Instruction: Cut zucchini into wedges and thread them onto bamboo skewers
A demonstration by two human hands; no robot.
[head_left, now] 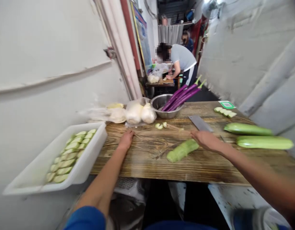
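Note:
On the wooden table my left hand [126, 140] rests palm down with nothing in it, its slightly bent fingers pointing right. My right hand [202, 139] is at the far end of a sliced green zucchini [182, 150], fingers reaching left and a little blurred. It seems to touch that end without wrapping round it. The slices lean together in a row. Just beyond this hand lies a cleaver [200, 123], blade flat on the wood, its handle partly hidden by my right forearm. Small cut-off pieces [159, 126] lie beyond, between my hands.
At the left stands a white tub [96, 153] with rows of zucchini slices [68, 159]. Bagged white items [135, 113] and a steel bowl [159, 107] with purple eggplants [179, 99] line the back. Two whole zucchinis [264, 142] lie right. A co-worker [184, 57] bends over another table.

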